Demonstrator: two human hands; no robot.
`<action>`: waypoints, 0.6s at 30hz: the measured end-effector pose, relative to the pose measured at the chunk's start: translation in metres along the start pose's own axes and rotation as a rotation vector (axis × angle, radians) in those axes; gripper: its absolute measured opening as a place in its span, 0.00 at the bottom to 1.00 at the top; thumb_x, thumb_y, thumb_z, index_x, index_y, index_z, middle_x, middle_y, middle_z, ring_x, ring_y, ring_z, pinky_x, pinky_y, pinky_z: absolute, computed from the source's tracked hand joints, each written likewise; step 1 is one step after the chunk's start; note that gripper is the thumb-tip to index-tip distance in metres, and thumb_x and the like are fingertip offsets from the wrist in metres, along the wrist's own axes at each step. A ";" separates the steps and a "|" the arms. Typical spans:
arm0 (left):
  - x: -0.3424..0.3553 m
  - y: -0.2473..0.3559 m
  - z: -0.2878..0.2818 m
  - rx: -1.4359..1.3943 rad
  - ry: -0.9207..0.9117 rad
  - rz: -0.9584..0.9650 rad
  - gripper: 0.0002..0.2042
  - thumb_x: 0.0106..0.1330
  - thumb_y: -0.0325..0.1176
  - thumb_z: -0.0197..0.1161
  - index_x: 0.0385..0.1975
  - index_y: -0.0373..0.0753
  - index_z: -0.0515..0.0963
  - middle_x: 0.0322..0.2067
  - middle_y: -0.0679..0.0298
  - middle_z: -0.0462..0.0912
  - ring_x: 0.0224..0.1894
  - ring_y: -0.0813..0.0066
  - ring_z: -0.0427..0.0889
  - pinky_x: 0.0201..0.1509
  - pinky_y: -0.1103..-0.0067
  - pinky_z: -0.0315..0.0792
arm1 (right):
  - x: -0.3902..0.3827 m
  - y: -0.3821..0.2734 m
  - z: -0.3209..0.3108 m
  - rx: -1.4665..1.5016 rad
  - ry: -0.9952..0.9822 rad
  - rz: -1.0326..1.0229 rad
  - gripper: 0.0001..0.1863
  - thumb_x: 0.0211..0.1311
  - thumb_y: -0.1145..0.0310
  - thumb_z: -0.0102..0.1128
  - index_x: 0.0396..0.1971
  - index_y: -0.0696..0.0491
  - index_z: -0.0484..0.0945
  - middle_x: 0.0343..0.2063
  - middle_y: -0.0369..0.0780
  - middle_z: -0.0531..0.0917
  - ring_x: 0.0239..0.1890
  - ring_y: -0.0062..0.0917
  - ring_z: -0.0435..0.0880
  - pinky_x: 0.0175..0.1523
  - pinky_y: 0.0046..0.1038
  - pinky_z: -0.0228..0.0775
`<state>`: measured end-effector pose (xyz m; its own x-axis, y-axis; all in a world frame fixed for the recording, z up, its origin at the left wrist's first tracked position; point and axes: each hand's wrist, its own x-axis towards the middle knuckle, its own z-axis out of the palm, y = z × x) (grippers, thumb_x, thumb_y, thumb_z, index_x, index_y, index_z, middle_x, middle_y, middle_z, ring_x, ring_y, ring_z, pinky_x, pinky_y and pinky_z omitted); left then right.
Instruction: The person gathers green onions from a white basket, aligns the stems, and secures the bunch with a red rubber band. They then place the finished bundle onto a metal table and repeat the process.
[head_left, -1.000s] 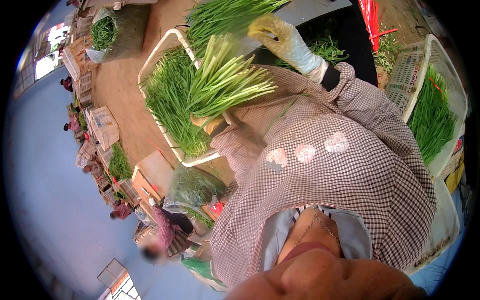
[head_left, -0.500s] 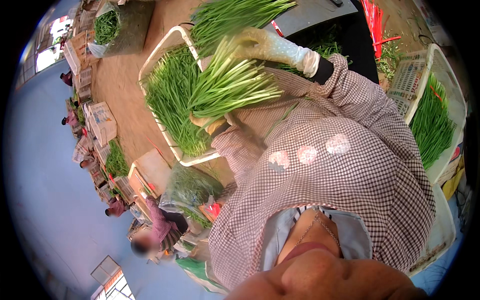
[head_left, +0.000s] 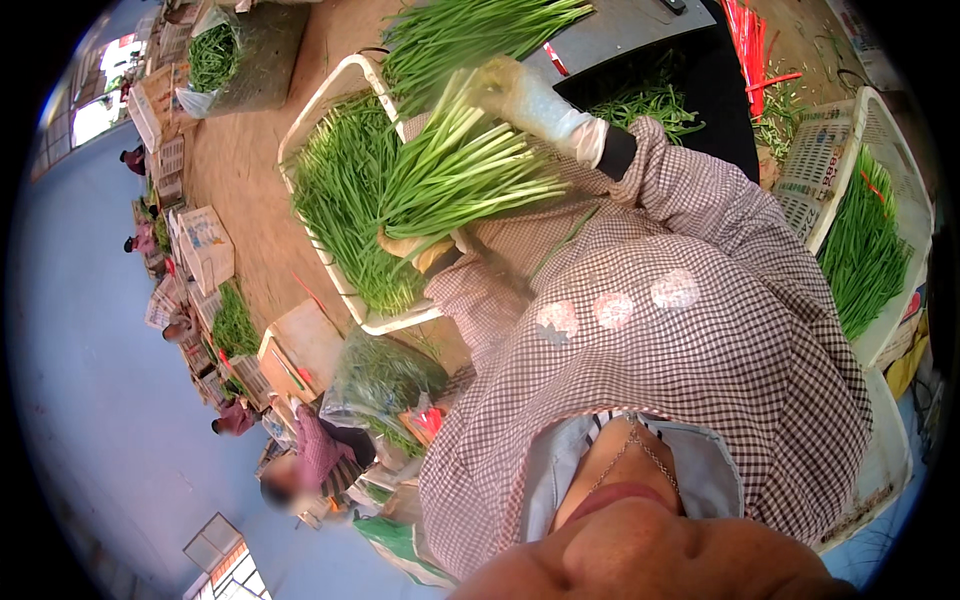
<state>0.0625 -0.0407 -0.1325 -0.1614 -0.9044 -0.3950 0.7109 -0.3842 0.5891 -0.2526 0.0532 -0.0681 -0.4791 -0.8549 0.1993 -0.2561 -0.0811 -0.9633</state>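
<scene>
A loose bundle of long green garlic chives (head_left: 465, 180) with pale stalk ends lies across my front. Under its near side my left hand (head_left: 415, 248), in a yellowish glove, is closed around the stalks, with most fingers hidden. My right hand (head_left: 525, 98), in a stained, pale blue glove, is at the far pale ends of the bundle; motion smears its fingers. Left of the bundle stands a white plastic basket (head_left: 400, 323) filled with more chives (head_left: 340, 160). Beyond my right hand, a pile of chives (head_left: 480, 40) lies beside a grey board (head_left: 625, 30).
A small red-and-white item (head_left: 556, 60) rests at the board's edge. Red strips (head_left: 745, 45) hang at the far right, near another white basket (head_left: 862, 130) holding chives. A clear bag of greens (head_left: 385, 375) sits on the left. Co-workers (head_left: 325, 455) are farther left among crates.
My right hand has shifted slightly toward me and its fingers have become more blurred. The left hand and the bundle stay almost in place.
</scene>
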 end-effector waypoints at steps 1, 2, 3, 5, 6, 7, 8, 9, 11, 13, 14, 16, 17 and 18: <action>-0.001 0.000 0.000 0.010 -0.004 0.014 0.35 0.62 0.56 0.48 0.68 0.46 0.61 0.67 0.50 0.63 0.67 0.47 0.64 0.65 0.43 0.61 | -0.001 -0.003 0.001 0.141 -0.054 0.056 0.18 0.58 0.55 0.70 0.36 0.57 0.84 0.40 0.47 0.80 0.38 0.39 0.82 0.44 0.35 0.73; -0.003 0.000 0.000 0.021 -0.008 0.028 0.35 0.63 0.56 0.47 0.69 0.46 0.61 0.68 0.50 0.62 0.67 0.47 0.64 0.65 0.43 0.61 | -0.001 -0.004 0.002 0.281 -0.109 0.112 0.18 0.58 0.56 0.70 0.36 0.58 0.84 0.40 0.48 0.81 0.38 0.38 0.82 0.44 0.35 0.73; -0.004 -0.001 0.002 0.030 -0.013 0.038 0.35 0.63 0.56 0.47 0.69 0.46 0.61 0.68 0.50 0.62 0.67 0.47 0.64 0.65 0.43 0.61 | -0.001 -0.002 0.002 0.231 -0.102 0.123 0.18 0.57 0.57 0.70 0.37 0.58 0.84 0.39 0.47 0.81 0.37 0.36 0.82 0.44 0.34 0.73; -0.004 -0.003 0.006 0.073 0.031 0.039 0.34 0.63 0.56 0.47 0.68 0.46 0.62 0.67 0.51 0.63 0.67 0.48 0.65 0.65 0.44 0.60 | 0.000 0.003 0.002 0.131 -0.088 0.144 0.18 0.57 0.58 0.70 0.39 0.57 0.83 0.37 0.45 0.82 0.37 0.33 0.82 0.43 0.32 0.73; -0.004 -0.003 0.005 0.095 0.053 0.040 0.34 0.63 0.55 0.47 0.68 0.46 0.62 0.67 0.51 0.63 0.66 0.48 0.65 0.66 0.44 0.60 | -0.001 0.003 0.002 0.013 -0.044 0.079 0.18 0.57 0.59 0.71 0.40 0.57 0.83 0.36 0.45 0.82 0.37 0.32 0.82 0.43 0.31 0.73; -0.003 -0.004 0.005 0.107 0.056 0.067 0.33 0.64 0.55 0.47 0.68 0.46 0.62 0.67 0.51 0.63 0.66 0.48 0.65 0.66 0.44 0.60 | -0.002 0.003 0.002 -0.105 0.001 0.014 0.18 0.57 0.59 0.71 0.41 0.57 0.83 0.34 0.44 0.83 0.37 0.30 0.82 0.43 0.30 0.73; -0.001 -0.005 0.005 0.119 0.060 0.093 0.33 0.64 0.55 0.47 0.68 0.46 0.62 0.67 0.51 0.64 0.67 0.48 0.65 0.66 0.44 0.60 | -0.003 0.002 0.002 -0.223 0.045 -0.051 0.18 0.57 0.60 0.71 0.41 0.57 0.83 0.32 0.43 0.83 0.36 0.29 0.82 0.43 0.29 0.73; -0.002 -0.002 0.005 0.134 0.066 0.129 0.33 0.64 0.55 0.47 0.67 0.46 0.63 0.67 0.51 0.64 0.67 0.49 0.65 0.66 0.45 0.60 | -0.004 -0.002 0.004 -0.039 -0.040 0.036 0.17 0.59 0.60 0.69 0.40 0.57 0.83 0.37 0.44 0.82 0.40 0.32 0.81 0.46 0.30 0.72; -0.016 -0.004 0.014 0.089 0.057 0.080 0.33 0.64 0.55 0.48 0.67 0.46 0.63 0.66 0.51 0.65 0.67 0.49 0.64 0.66 0.45 0.60 | -0.007 -0.007 0.001 0.260 -0.158 0.166 0.15 0.59 0.61 0.67 0.39 0.57 0.83 0.42 0.45 0.81 0.45 0.37 0.80 0.52 0.32 0.72; -0.013 -0.009 0.018 0.033 0.032 0.026 0.33 0.64 0.55 0.48 0.67 0.46 0.63 0.66 0.51 0.65 0.67 0.49 0.64 0.66 0.45 0.61 | -0.008 -0.001 -0.004 0.183 -0.115 0.102 0.16 0.58 0.61 0.67 0.39 0.58 0.83 0.44 0.47 0.80 0.46 0.41 0.80 0.52 0.35 0.72; -0.007 -0.004 0.008 0.001 0.017 0.021 0.33 0.63 0.55 0.49 0.67 0.46 0.63 0.66 0.51 0.65 0.67 0.49 0.64 0.66 0.45 0.61 | -0.007 0.003 -0.003 0.002 -0.052 -0.015 0.17 0.57 0.60 0.68 0.39 0.58 0.83 0.44 0.49 0.80 0.45 0.42 0.81 0.50 0.36 0.73; -0.003 -0.004 0.005 0.033 0.030 0.053 0.33 0.63 0.55 0.50 0.67 0.46 0.63 0.66 0.51 0.65 0.67 0.48 0.64 0.65 0.44 0.61 | -0.006 0.000 -0.005 -0.440 0.038 -0.180 0.19 0.56 0.60 0.69 0.39 0.60 0.83 0.44 0.50 0.79 0.45 0.43 0.81 0.48 0.36 0.73; 0.000 -0.006 0.004 0.098 0.053 0.091 0.34 0.62 0.55 0.51 0.67 0.46 0.63 0.66 0.50 0.65 0.67 0.48 0.64 0.65 0.44 0.61 | -0.007 -0.003 -0.007 -0.313 0.006 -0.095 0.18 0.56 0.60 0.69 0.39 0.60 0.83 0.43 0.50 0.80 0.45 0.41 0.81 0.48 0.36 0.73; 0.002 -0.005 0.002 0.164 0.075 0.133 0.34 0.62 0.55 0.51 0.67 0.46 0.63 0.66 0.50 0.64 0.67 0.48 0.65 0.65 0.43 0.61 | -0.008 -0.008 -0.007 -0.183 -0.026 -0.013 0.18 0.57 0.59 0.69 0.38 0.60 0.83 0.43 0.49 0.80 0.45 0.40 0.82 0.48 0.35 0.73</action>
<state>0.0576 -0.0407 -0.1349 -0.0175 -0.9351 -0.3541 0.6008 -0.2929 0.7438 -0.2527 0.0646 -0.0608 -0.4536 -0.8674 0.2045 -0.4117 0.0005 -0.9113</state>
